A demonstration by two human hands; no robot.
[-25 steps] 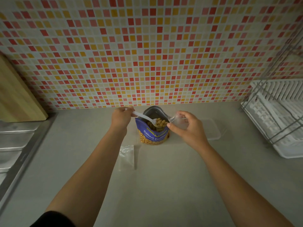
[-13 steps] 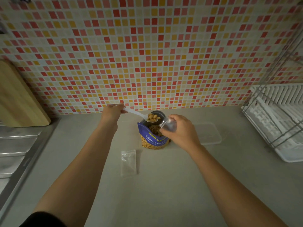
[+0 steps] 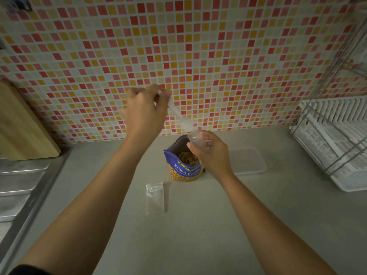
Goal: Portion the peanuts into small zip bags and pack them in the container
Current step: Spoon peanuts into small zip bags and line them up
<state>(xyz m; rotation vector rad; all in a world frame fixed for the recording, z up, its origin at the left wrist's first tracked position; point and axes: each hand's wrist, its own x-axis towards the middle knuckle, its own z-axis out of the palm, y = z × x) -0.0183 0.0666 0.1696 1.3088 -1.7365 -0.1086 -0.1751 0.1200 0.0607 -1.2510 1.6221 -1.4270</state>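
White plastic spoon (image 3: 179,116) in my left hand (image 3: 145,111): my fingers are pinched shut on its handle, and the bowl tips down at the mouth of the small zip bag (image 3: 196,138) that my right hand (image 3: 211,153) holds closed between thumb and fingers. Whether any peanuts are in the spoon I cannot tell; it is blurred. Both hands are raised above the counter (image 3: 198,235), near its back edge by the tiled wall (image 3: 198,56). Just under the zip bag stands the blue peanut pouch (image 3: 183,167), open at the top, nuts showing inside. An empty zip bag (image 3: 155,197) lies flat on the counter in front of the pouch, a little to the left. The clear container (image 3: 249,160) sits to the right of the pouch, behind my right wrist, toward the white dish rack (image 3: 335,143) at the counter's right edge.
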